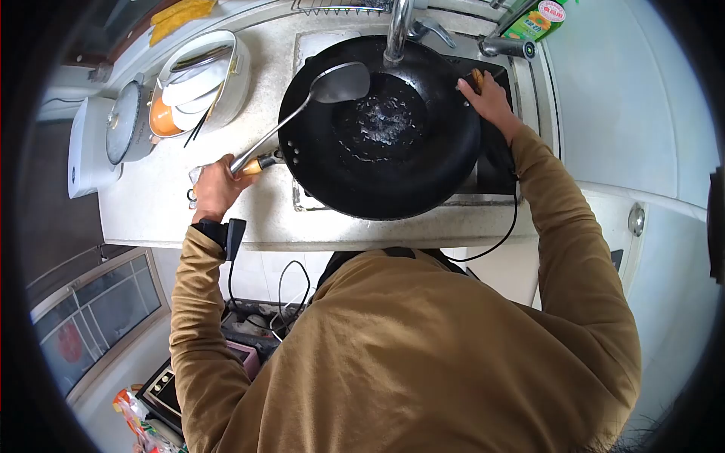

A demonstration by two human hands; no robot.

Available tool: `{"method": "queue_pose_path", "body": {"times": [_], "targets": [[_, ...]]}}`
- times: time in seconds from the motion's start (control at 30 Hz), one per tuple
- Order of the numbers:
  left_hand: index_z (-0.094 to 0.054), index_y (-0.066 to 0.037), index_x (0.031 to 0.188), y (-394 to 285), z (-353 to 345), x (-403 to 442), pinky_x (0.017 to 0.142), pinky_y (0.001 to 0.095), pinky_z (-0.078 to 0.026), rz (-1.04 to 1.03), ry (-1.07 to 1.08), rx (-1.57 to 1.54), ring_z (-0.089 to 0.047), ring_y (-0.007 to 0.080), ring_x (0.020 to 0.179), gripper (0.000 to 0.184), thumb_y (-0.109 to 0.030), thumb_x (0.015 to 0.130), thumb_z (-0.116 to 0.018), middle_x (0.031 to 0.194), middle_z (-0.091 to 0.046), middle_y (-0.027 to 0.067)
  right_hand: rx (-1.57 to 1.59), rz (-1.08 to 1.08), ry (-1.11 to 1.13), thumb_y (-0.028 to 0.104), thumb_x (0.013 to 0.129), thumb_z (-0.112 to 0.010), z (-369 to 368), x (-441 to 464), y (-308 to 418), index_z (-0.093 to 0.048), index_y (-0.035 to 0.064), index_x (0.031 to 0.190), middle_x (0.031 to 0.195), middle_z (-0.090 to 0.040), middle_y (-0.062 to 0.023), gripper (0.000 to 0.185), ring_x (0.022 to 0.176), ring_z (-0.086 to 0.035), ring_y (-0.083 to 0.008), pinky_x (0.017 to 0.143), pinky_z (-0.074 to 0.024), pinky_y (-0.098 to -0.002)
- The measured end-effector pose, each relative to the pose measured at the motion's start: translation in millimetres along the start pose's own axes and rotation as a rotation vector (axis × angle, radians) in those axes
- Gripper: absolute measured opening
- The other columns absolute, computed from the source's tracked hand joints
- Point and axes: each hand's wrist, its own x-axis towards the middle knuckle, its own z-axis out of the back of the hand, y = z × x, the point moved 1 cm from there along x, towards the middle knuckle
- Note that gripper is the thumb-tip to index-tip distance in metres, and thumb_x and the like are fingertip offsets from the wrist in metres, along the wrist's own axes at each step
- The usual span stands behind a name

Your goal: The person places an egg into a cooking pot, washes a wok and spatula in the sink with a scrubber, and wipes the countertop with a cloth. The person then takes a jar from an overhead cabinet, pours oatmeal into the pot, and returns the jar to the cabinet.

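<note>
A large black wok sits over the sink under the faucet, with rippling water in its middle. My left hand is closed at the left, around the wok's long wooden-ended handle and the metal shaft of a spatula. The spatula's dark blade lies over the wok's upper left part. At the far right rim, my right hand grips the small wooden side handle, thumb pointing toward the wok. The fingers beneath that handle are partly hidden.
A chrome faucet stands over the wok's back edge. Left on the counter are a white basin of dishes and a lidded grey pot. A green bottle stands back right, near a wall. A cable hangs from my right sleeve.
</note>
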Motion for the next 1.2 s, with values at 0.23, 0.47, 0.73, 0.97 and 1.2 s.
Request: {"method": "queue_pose_path", "body": {"times": [0.23, 0.47, 0.73, 0.97, 1.2], "targets": [[-0.064, -0.003, 0.087, 2.8, -14.0, 2.3, 0.060, 0.0391, -0.049, -0.075, -0.075, -0.024, -0.063, 0.0328, 0.062, 0.041, -0.034, 0.067, -0.082, 0.066, -0.063, 0.0161, 0.043, 0.015, 0.049, 0.062, 0.063, -0.077, -2.5, -1.0, -3.7, -0.046, -0.0113, 0.118, 0.109, -0.060, -0.0279, 0.097, 0.104, -0.060, -0.0383, 0.089, -0.0465, -0.0410], [-0.064, -0.008, 0.082, 8.0, -17.5, -6.2, 0.073, 0.0367, -0.040, -0.276, -0.301, 0.040, -0.062, 0.0265, 0.071, 0.035, -0.037, 0.070, -0.079, 0.070, -0.064, 0.0100, 0.104, -0.016, 0.029, 0.051, 0.063, -0.081, 9.2, -24.3, -10.0, -0.046, -0.0071, 0.121, 0.107, -0.062, -0.0239, 0.089, 0.102, -0.061, -0.0348, 0.087, -0.0472, -0.0397], [-0.063, -0.008, 0.082, 10.7, -32.6, -2.0, 0.072, 0.0387, -0.039, -0.258, -0.237, -0.080, -0.061, 0.0277, 0.070, 0.038, -0.040, 0.070, -0.078, 0.066, -0.062, 0.0089, 0.072, 0.056, -0.135, 0.043, 0.068, -0.080, 59.9, -62.5, 16.9, -0.042, -0.0074, 0.125, 0.100, -0.064, -0.0263, 0.085, 0.097, -0.062, -0.0394, 0.084, -0.0488, -0.0411], [-0.058, -0.004, 0.073, 1.2, -45.6, -6.1, 0.053, 0.0366, -0.043, -0.332, -0.086, -0.289, -0.052, 0.0294, 0.051, 0.039, -0.034, 0.068, -0.082, 0.056, -0.053, 0.0135, -0.228, -0.145, 0.130, 0.043, 0.070, -0.078, 124.9, -84.4, 34.3, -0.029, -0.0094, 0.137, 0.119, -0.057, -0.0288, 0.098, 0.111, -0.057, -0.0372, 0.095, -0.0436, -0.0355], [-0.048, -0.006, 0.074, -8.7, -25.3, -12.2, 0.060, 0.0243, -0.038, -0.428, 0.410, -0.746, -0.039, 0.0083, 0.063, 0.034, -0.005, 0.069, -0.081, 0.066, -0.045, -0.0028, -0.346, -0.610, 0.675, 0.034, 0.070, -0.078, 185.2, -124.7, 58.1, -0.067, 0.0037, 0.097, 0.078, -0.064, -0.0080, 0.042, 0.059, -0.059, -0.0192, 0.047, -0.0448, -0.0337]]}}
